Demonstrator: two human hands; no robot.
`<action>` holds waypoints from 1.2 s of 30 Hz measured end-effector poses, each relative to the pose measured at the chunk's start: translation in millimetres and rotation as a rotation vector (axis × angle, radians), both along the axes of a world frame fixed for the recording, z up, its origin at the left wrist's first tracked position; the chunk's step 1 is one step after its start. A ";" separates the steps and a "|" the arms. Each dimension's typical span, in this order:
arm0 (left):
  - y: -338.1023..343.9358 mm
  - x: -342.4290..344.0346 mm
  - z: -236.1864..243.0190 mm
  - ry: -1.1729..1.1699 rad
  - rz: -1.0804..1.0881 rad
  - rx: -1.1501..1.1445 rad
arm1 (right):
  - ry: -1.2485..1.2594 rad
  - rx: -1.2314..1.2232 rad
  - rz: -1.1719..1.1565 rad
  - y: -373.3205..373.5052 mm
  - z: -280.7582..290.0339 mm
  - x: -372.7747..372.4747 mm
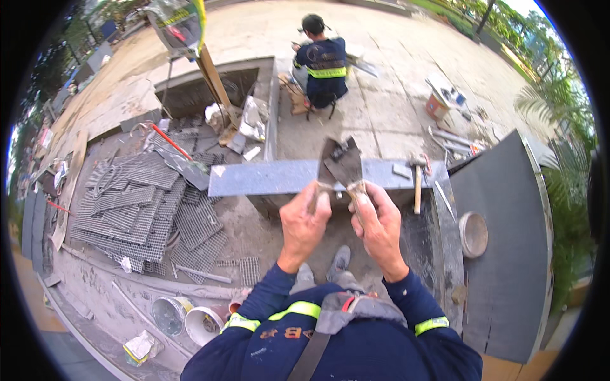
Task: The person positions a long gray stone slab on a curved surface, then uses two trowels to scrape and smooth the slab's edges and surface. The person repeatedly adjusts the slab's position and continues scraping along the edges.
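Observation:
My left hand point(304, 221) is closed around the handle of a putty knife point(325, 166), whose blade points away from me. In my right hand point(381, 227) is a second putty knife point(347, 167), gripped by its pale, worn handle. The two broad blades overlap or meet in front of me, above a grey stone slab point(267, 177). A small dark lump of paste sits on the blades near their tips. To the right on the slab lies a hammer point(417, 184) with a wooden handle, and a small grey block point(401, 171) rests beside it.
Black plastic grid panels point(130, 213) are heaped at left. Several buckets stand around, including a white one point(202, 324) at lower left and another point(473, 235) at right. A large dark panel point(508, 254) leans there. Farther off, a person point(324, 63) sits, facing away.

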State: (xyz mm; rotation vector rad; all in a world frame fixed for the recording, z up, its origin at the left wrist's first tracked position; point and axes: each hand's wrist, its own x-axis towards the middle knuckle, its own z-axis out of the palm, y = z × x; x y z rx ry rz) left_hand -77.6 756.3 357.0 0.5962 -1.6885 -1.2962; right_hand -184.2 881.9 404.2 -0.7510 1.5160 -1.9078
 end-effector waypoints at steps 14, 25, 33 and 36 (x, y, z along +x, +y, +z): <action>-46.7 104.0 16.3 -0.029 -0.547 0.495 | 1.115 0.081 0.266 6.5 75.8 -48.6; -35.3 92.6 -4.9 0.007 -0.304 0.430 | 1.322 0.167 -0.017 8.1 84.8 -85.8; -28.1 66.7 -11.0 -0.091 -0.244 0.333 | 1.572 0.396 -0.033 23.1 98.9 -43.5; -23.9 59.8 -5.2 -0.129 -0.244 0.294 | 1.561 0.385 0.011 18.3 89.6 -53.0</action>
